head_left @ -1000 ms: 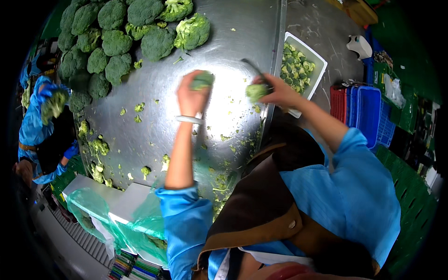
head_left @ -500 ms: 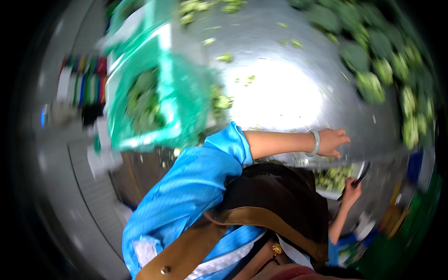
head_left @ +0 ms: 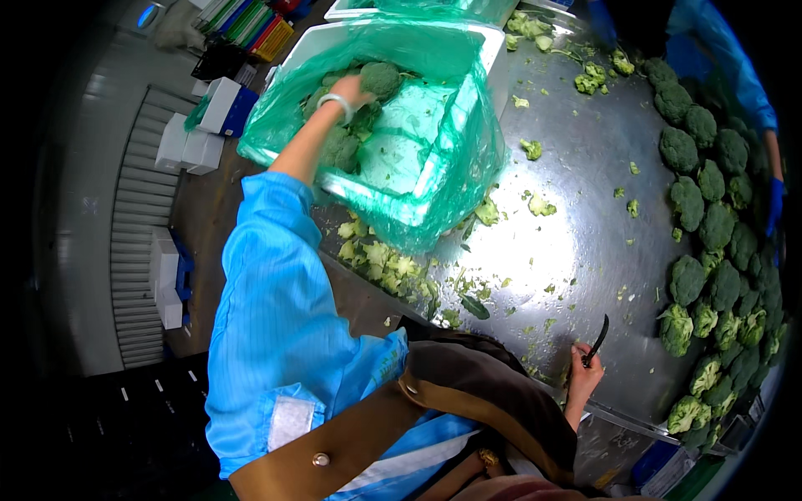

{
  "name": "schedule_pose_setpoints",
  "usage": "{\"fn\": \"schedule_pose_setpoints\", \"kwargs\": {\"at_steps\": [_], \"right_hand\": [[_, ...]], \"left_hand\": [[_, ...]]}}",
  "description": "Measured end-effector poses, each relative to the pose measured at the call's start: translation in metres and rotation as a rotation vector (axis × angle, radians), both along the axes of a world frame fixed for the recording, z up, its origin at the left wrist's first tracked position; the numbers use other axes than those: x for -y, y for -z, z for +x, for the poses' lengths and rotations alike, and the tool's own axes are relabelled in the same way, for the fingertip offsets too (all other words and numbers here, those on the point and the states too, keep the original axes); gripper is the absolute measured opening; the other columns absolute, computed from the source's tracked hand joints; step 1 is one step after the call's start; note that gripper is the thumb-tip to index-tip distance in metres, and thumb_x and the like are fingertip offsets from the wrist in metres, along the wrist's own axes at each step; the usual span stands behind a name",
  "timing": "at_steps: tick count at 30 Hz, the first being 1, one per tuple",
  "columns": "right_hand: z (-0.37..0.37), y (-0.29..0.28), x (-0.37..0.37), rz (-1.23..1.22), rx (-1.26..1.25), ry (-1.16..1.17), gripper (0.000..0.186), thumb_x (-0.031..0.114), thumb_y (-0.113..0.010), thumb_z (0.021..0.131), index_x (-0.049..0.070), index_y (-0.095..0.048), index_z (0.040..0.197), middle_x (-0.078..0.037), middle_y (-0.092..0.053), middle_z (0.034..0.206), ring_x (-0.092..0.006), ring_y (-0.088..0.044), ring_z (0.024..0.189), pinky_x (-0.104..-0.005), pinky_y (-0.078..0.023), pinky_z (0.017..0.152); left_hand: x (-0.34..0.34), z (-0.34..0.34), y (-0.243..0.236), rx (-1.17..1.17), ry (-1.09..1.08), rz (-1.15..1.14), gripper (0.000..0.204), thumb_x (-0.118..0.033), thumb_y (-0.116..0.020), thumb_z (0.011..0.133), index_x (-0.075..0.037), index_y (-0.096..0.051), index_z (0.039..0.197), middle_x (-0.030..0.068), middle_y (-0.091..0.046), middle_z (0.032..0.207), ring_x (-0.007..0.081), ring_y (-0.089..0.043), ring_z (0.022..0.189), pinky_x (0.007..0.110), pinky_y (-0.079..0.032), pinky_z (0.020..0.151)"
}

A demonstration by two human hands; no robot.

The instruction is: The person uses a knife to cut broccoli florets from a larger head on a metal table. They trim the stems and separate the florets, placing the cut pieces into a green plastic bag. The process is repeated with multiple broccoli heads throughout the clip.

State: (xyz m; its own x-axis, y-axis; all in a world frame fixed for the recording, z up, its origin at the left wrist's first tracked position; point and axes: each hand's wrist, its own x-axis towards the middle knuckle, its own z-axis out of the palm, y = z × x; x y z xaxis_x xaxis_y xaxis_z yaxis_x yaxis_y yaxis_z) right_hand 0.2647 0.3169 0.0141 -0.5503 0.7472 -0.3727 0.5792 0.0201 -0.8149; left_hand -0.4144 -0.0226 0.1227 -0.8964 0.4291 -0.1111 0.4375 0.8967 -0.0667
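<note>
My left hand [head_left: 354, 90], with a pale bangle at the wrist, reaches into a white foam box [head_left: 493, 63] lined with a green plastic bag [head_left: 468, 125]. Its fingers are closed against a broccoli head [head_left: 381, 80]; part of the grip is hidden. More broccoli heads [head_left: 341, 149] lie under and beside that hand, on the box's left side. Over the table's near edge, my right hand [head_left: 586, 374] grips a small knife [head_left: 598, 341] with a dark, curved blade pointing up and away.
A large pile of broccoli [head_left: 717, 225] covers the right side of the metal table [head_left: 585, 242]. Trimmings [head_left: 384, 265] lie beside the box. Across the table, another person's blue-gloved hand [head_left: 775, 204] hangs by the pile. White boxes [head_left: 200, 150] stand on the floor at left.
My left hand has gone from above the table at right into the lined box, onto a broccoli head. The view has turned toward the table. My right hand still holds the knife.
</note>
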Motion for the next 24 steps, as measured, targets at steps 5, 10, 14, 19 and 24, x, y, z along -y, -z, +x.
{"fn": "schedule_pose_setpoints", "kwargs": {"at_steps": [5, 10, 14, 19, 24], "right_hand": [[-0.006, 0.017, 0.003, 0.017, 0.025, -0.06, 0.013, 0.006, -0.074, 0.083, 0.002, -0.071, 0.094, -0.003, -0.063, 0.077, -0.0093, -0.05, 0.067, -0.0263, -0.041, 0.062], [-0.022, 0.026, 0.027, 0.026, 0.057, -0.179, 0.016, 0.006, -0.071, 0.082, 0.001, -0.071, 0.097, -0.014, -0.07, 0.083, -0.0254, -0.066, 0.073, -0.0351, -0.049, 0.067], [-0.041, 0.026, 0.037, 0.057, 0.039, -0.122, 0.012, 0.005, -0.071, 0.082, 0.001, -0.069, 0.092, -0.016, -0.07, 0.084, -0.029, -0.07, 0.081, -0.0355, -0.052, 0.07], [-0.052, 0.016, 0.035, 0.202, -0.036, -0.212, 0.011, 0.01, -0.069, 0.084, 0.001, -0.067, 0.092, -0.019, -0.067, 0.086, -0.0384, -0.066, 0.079, -0.0436, -0.051, 0.068], [-0.052, 0.014, 0.028, 0.334, 0.018, -0.233, 0.016, 0.014, -0.068, 0.082, 0.003, -0.067, 0.093, -0.018, -0.065, 0.086, -0.039, -0.064, 0.08, -0.0447, -0.052, 0.072]], "left_hand": [[0.026, -0.046, 0.087, 0.235, -0.19, -0.296, 0.113, -0.052, -0.085, 0.062, -0.019, -0.027, 0.154, 0.0143, -0.025, 0.16, 0.0399, -0.031, 0.143, 0.053, -0.035, 0.113], [0.124, -0.124, 0.136, 0.141, -0.351, -0.303, 0.121, -0.049, -0.087, 0.063, -0.028, -0.013, 0.157, 0.0103, -0.026, 0.16, 0.0403, -0.022, 0.147, 0.064, -0.027, 0.111], [0.076, -0.114, 0.153, 0.101, -0.249, -0.268, 0.116, -0.044, -0.088, 0.062, -0.029, -0.019, 0.155, 0.0157, -0.026, 0.159, 0.0425, -0.022, 0.146, 0.064, -0.03, 0.109], [0.024, -0.046, 0.09, -0.035, 0.033, -0.196, 0.101, -0.031, -0.088, 0.06, -0.029, -0.035, 0.146, 0.0177, -0.039, 0.147, 0.0443, -0.038, 0.133, 0.062, -0.039, 0.101], [-0.011, 0.069, -0.026, -0.467, 0.38, 0.191, 0.078, -0.015, -0.081, 0.061, -0.018, -0.053, 0.134, 0.0202, -0.051, 0.132, 0.0432, -0.051, 0.116, 0.048, -0.045, 0.098]]}}
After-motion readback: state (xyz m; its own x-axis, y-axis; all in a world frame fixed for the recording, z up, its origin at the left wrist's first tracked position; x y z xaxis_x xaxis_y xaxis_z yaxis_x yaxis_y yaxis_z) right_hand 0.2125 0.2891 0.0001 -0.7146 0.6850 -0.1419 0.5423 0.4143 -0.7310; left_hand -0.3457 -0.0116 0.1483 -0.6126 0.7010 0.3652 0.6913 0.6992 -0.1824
